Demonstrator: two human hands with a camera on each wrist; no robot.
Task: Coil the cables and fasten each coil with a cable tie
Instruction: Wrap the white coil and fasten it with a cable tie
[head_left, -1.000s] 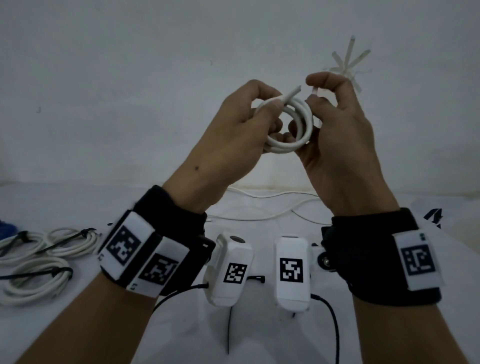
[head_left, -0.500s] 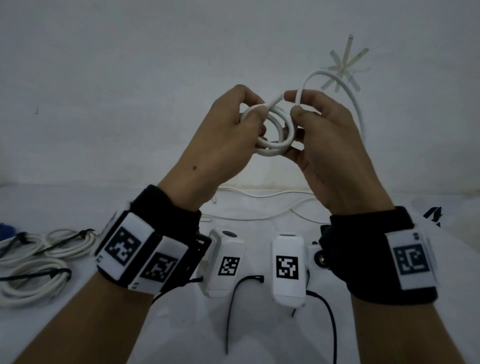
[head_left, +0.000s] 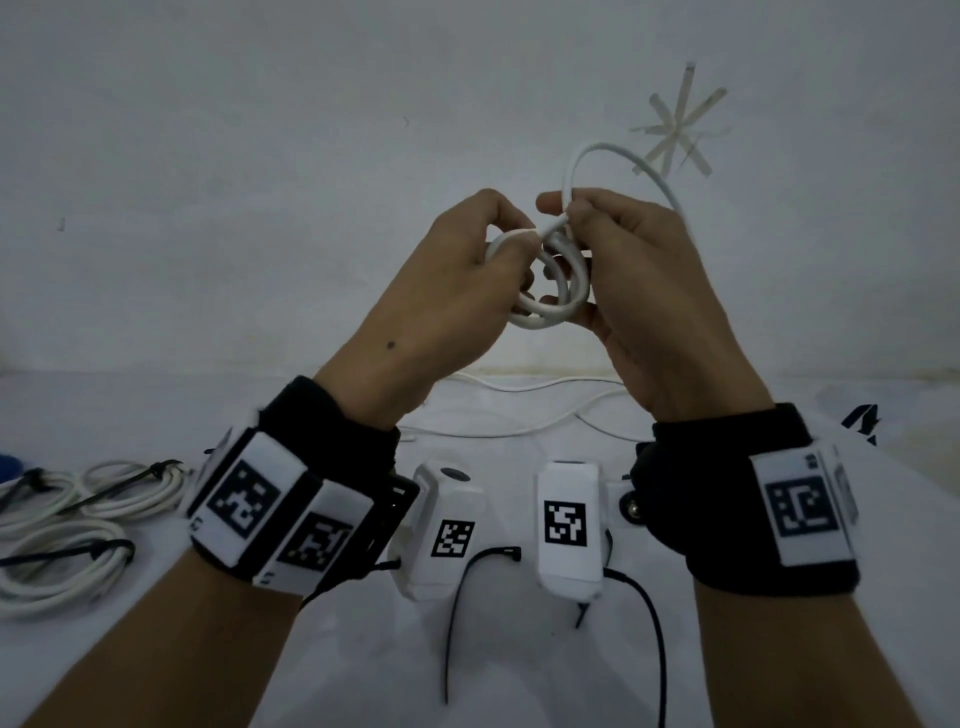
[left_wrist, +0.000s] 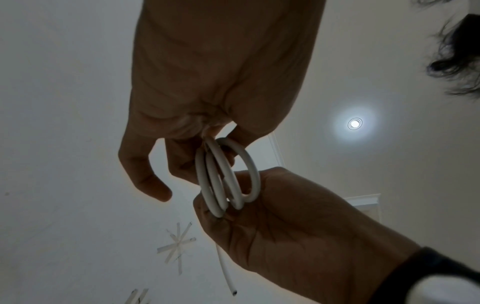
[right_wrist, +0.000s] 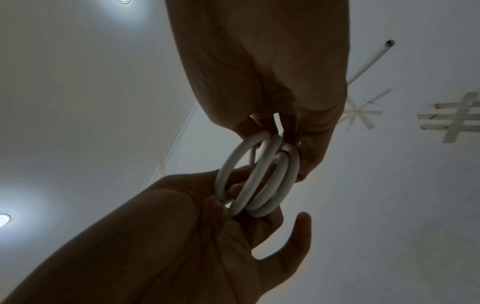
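looking down, we see a white table meeting a pale wall that carries a star of tape strips; a ceiling lamp glows above. 3 tied white coils lie at the table's left, a loose black cable tie lies near us, and loose white cables trail by the wall. held up between our hands is a white cable coil of about 4 round loops, its free end arching up and right. our left hand curls round the coil's left side; our right hand pinches the coil's top.
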